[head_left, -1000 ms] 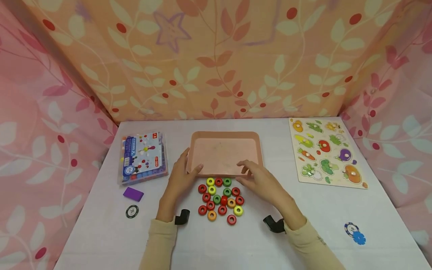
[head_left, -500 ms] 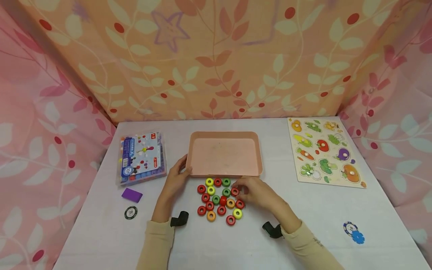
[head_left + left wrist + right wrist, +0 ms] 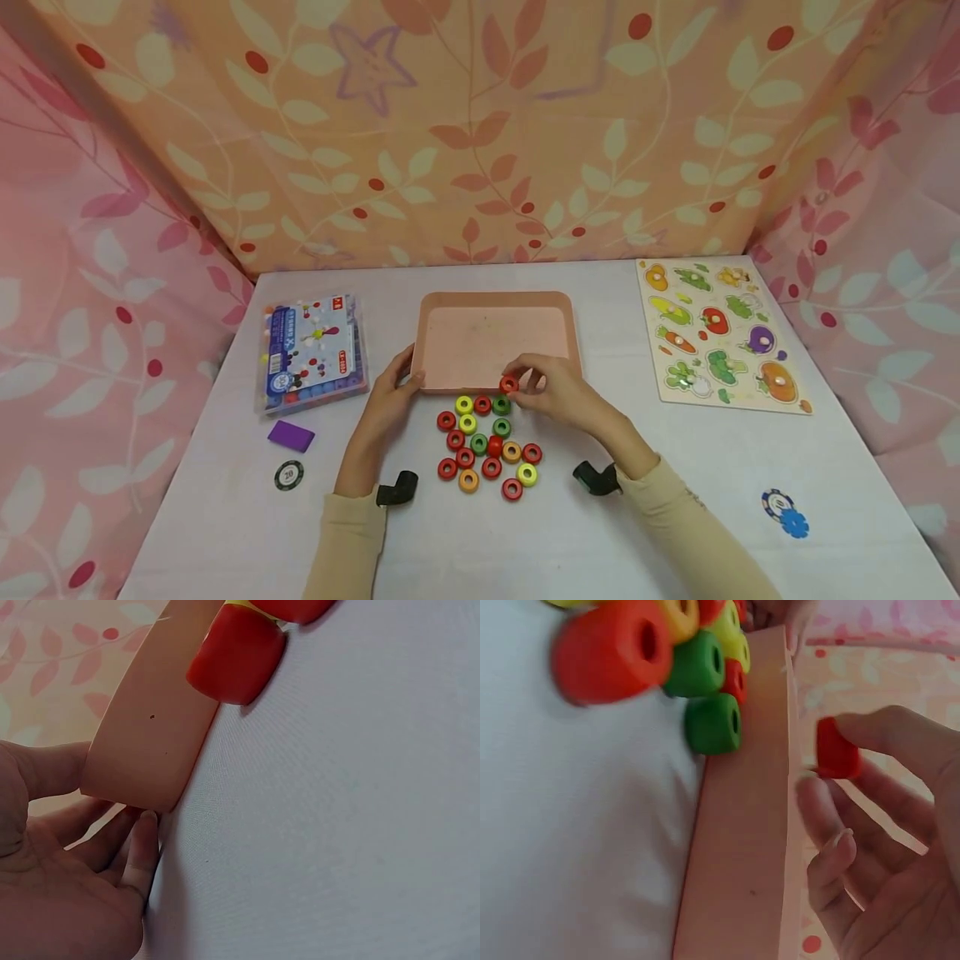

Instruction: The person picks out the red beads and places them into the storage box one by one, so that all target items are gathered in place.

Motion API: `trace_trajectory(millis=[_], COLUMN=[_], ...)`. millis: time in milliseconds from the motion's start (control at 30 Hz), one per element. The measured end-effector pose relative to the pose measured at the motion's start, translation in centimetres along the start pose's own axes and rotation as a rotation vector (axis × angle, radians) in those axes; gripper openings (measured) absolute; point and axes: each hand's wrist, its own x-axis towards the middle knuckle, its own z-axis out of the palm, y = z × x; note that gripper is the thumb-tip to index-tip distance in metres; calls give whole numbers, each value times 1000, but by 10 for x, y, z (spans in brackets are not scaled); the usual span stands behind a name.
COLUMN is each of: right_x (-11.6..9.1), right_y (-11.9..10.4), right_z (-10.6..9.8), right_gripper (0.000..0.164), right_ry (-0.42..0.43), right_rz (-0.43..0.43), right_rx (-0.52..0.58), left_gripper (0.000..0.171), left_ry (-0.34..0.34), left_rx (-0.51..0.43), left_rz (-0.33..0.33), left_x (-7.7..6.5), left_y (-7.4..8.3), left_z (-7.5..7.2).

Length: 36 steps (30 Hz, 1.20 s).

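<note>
Between thumb and fingers my right hand (image 3: 558, 393) pinches a red bead (image 3: 508, 384), a short barrel with a hole, above the front edge of the pink tray (image 3: 491, 342). The right wrist view shows that red bead (image 3: 837, 750) held up beside the tray's wall (image 3: 739, 862). At the tray's front left corner my left hand (image 3: 390, 398) grips the tray, thumb at the rim and fingers along the side (image 3: 142, 761). In front of the tray lie several loose beads, among them a green bead (image 3: 501, 405), a yellow bead (image 3: 464, 405) and an orange bead (image 3: 468, 481).
A clear box of colourful parts (image 3: 312, 354) stands at the left, with a purple block (image 3: 291, 436) and a round chip (image 3: 288, 475) before it. A vegetable puzzle board (image 3: 723, 333) lies at the right. A chip and a blue flower piece (image 3: 794, 523) overlap at front right.
My right hand came down to the beads, took a red one from the right side of the group and lifted it to the tray's edge. My left hand moved slightly down at the tray's corner.
</note>
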Motion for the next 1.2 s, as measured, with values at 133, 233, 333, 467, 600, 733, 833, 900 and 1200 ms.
trace_trajectory(millis=[133, 233, 333, 467, 600, 733, 833, 900, 1200], right_x=[29, 49, 64, 78, 84, 84, 80, 76, 42], right_y=[7, 12, 19, 27, 32, 33, 31, 27, 1], right_z=[-1, -1, 0, 2, 4, 4, 3, 1, -3], right_gripper=[26, 25, 24, 23, 24, 31, 37, 38, 33], right_ry=[56, 49, 27, -4, -23, -22, -12, -6, -23], right_rz=[-18, 20, 74, 116, 126, 128, 129, 135, 10], right_rx=[0, -21, -43, -79, -84, -85, -89, -77, -65], left_gripper=[55, 55, 55, 54, 54, 54, 54, 54, 56], left_ry=[0, 1, 4, 8, 4, 1, 0, -1, -5], left_rx=[-4, -6, -4, -7, -16, -20, -26, -32, -45], left_rz=[5, 4, -2, -13, -10, 0, 3, 2, 22], left_x=[0, 0, 0, 1, 1, 2, 1, 1, 0], left_y=[-1, -2, -2, -2, -4, -5, -5, -5, -3], left_z=[-1, 0, 0, 0, 0, -1, -1, -1, 0])
